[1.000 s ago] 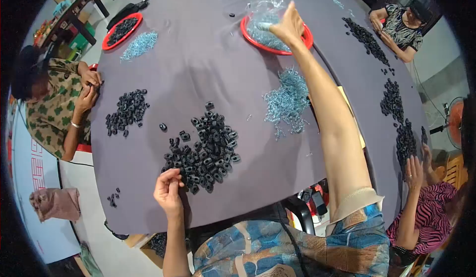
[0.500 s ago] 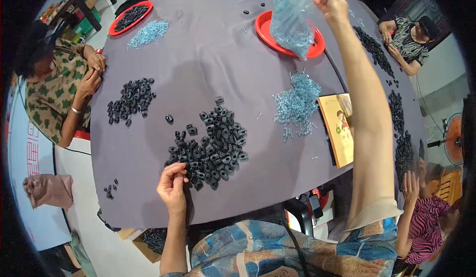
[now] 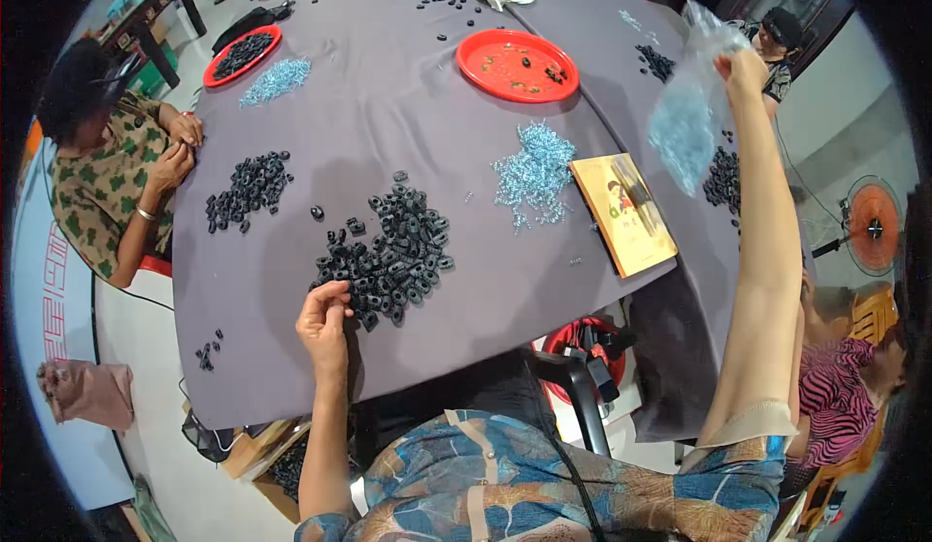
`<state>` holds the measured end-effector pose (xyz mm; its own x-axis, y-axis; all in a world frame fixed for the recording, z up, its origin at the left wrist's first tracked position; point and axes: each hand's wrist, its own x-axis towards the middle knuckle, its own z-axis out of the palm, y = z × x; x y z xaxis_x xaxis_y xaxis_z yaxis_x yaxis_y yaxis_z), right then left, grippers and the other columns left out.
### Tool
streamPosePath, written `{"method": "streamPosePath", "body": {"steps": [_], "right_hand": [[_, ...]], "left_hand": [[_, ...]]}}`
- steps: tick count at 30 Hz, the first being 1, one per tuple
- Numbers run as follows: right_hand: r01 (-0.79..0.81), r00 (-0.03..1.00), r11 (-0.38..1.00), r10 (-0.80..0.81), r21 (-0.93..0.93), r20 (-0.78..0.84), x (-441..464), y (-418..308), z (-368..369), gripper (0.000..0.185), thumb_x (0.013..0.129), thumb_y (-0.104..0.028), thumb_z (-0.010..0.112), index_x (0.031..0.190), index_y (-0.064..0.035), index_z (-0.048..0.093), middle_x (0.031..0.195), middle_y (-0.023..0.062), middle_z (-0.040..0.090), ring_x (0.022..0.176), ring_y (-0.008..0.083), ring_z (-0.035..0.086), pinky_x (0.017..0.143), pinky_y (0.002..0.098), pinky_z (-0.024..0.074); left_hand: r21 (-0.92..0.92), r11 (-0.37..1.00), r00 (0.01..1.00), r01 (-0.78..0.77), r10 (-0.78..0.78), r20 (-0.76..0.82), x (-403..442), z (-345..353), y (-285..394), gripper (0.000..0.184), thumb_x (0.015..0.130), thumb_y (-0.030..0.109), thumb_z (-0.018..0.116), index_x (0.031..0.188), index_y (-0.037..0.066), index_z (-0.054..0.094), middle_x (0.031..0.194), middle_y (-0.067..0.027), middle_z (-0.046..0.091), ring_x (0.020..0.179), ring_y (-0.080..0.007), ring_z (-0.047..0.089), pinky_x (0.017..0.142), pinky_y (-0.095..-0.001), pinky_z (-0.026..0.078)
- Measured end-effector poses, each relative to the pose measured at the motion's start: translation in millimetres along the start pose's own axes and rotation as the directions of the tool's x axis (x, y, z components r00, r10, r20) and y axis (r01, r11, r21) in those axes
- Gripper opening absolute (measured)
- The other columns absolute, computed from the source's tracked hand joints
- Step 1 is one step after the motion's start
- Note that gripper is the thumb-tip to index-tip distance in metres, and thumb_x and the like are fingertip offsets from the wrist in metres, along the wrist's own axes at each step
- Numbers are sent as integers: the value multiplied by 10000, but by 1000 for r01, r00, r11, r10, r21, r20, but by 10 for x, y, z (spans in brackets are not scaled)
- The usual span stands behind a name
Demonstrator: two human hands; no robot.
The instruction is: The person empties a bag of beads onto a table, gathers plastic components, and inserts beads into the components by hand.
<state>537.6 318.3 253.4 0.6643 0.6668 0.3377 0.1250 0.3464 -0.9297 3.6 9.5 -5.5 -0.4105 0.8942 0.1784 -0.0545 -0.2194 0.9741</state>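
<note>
My right hand (image 3: pixel 743 70) grips the top of a clear plastic bag (image 3: pixel 684 139) with pale blue pieces inside, which look like small springs. The bag hangs over the right side of the table. My left hand (image 3: pixel 323 321) is closed in a pinch at the near left edge of a pile of small black plastic parts (image 3: pixel 396 251); whatever is between its fingertips is hidden. A heap of small blue springs (image 3: pixel 534 171) lies right of that pile. Beside the heap is a yellow booklet (image 3: pixel 607 202) with a clear object on it.
A red tray (image 3: pixel 478 68) with a few black parts stands beyond the springs. Another red tray (image 3: pixel 210 80) holds black parts at the far left. A smaller black pile (image 3: pixel 248 193) lies near a seated person (image 3: pixel 116 173) on the left. Other people sit on the right.
My right hand has carried the bag rightward, from above the red tray to the table's right side. My left hand stays pinched at the black pile. The view has shifted slightly.
</note>
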Motion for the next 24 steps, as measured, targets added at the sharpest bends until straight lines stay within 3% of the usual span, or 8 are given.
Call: {"method": "streamPosePath", "body": {"steps": [3,5,7,11,15,17,20,24], "right_hand": [[-11,999,956,2,-292,-32,269,313,-423,238,766,-91,495,963,31,549,809,151,586,549,229,560,451,326,473],[81,986,857,5,-510,165,344,606,-561,300,754,-120,528,1020,15,561,789,126,592,550,209,555,446,302,449],[80,973,897,24,-435,228,-62,654,-438,341,746,-150,562,1059,-23,607,746,85,597,586,178,561,465,299,447],[259,821,638,250,-726,513,-891,779,17,344,787,-166,590,1098,-17,600,905,109,649,778,194,610,653,319,498],[468,666,629,211,-621,715,-1438,1799,331,409,811,-208,585,1158,5,556,995,185,640,968,336,596,863,381,454],[670,561,460,202,-583,803,-1809,1875,507,475,823,-258,548,1227,-14,499,1089,190,595,1027,367,555,906,404,425],[555,705,494,147,-669,693,-2297,1884,638,525,818,-272,507,1280,-34,430,1222,191,501,1130,373,473,945,446,374],[585,701,437,151,-684,697,-2530,1833,734,560,803,-265,496,1320,-76,396,1301,171,425,1214,342,376,984,475,296]], "left_hand": [[-8,1000,1000,17,-17,-5,3,-25,-51,212,839,-85,473,963,-1,623,917,-48,614,784,-83,554,632,-203,469],[-10,1000,1000,21,-21,0,4,-24,-42,220,831,-88,471,963,-2,624,912,-45,612,785,-82,553,633,-203,471],[8,1000,1000,22,-22,6,2,-25,-30,222,829,-88,471,963,-2,626,908,-42,610,786,-81,553,634,-202,471],[37,999,1000,25,-25,7,-12,-22,-7,220,833,-82,472,961,0,630,903,-35,606,790,-77,551,637,-196,470],[31,999,1000,26,-26,-5,-1,-4,-12,233,829,-82,462,967,0,630,904,-29,606,790,-72,548,637,-190,467],[47,999,1000,18,-18,-5,-13,10,8,241,826,-82,456,971,1,630,917,-30,604,793,-72,544,640,-191,466],[71,997,1000,17,-17,-3,-13,16,30,234,816,-67,458,976,-5,617,950,-50,609,810,-84,542,650,-203,460],[64,998,1000,12,-12,-1,-14,45,43,228,814,-53,463,982,-7,610,972,-57,609,824,-89,540,658,-207,454]]}}
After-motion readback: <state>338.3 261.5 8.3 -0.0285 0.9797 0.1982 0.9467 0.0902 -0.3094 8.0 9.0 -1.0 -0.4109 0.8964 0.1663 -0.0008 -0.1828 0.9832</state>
